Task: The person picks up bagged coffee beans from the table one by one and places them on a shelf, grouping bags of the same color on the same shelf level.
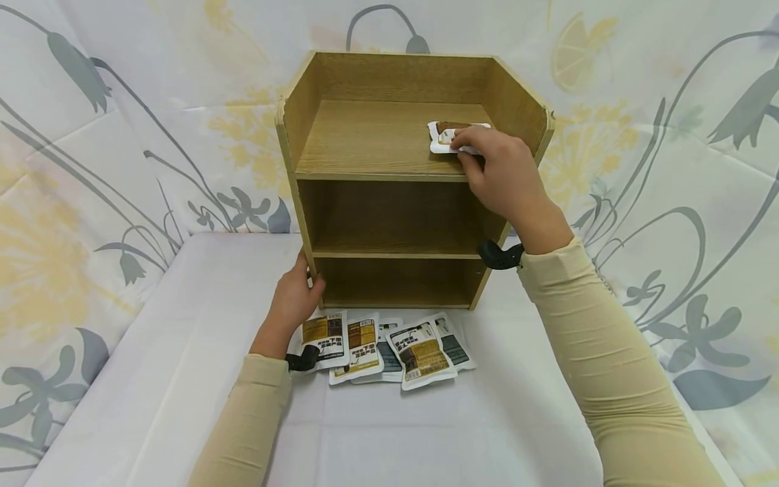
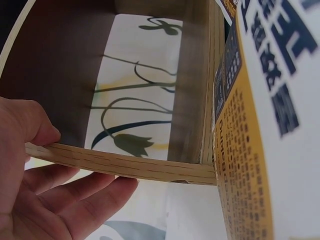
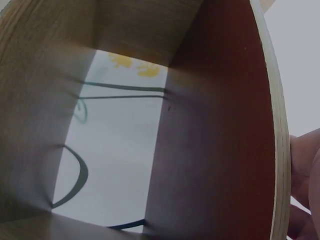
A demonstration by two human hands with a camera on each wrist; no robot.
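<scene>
One printed packet (image 1: pixel 438 140) is pinched by the right hand (image 1: pixel 508 172) on the top shelf (image 1: pixel 365 138).
The wooden rack's left side panel (image 1: pixel 304 111) is gripped by the left hand (image 1: pixel 295 297), probably for steadiness.

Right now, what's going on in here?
A person's right grip holds a packet at the right front of the top shelf. Their left grip holds the rack low on its left side. At least five more packets lie overlapping on the table in front.
</scene>
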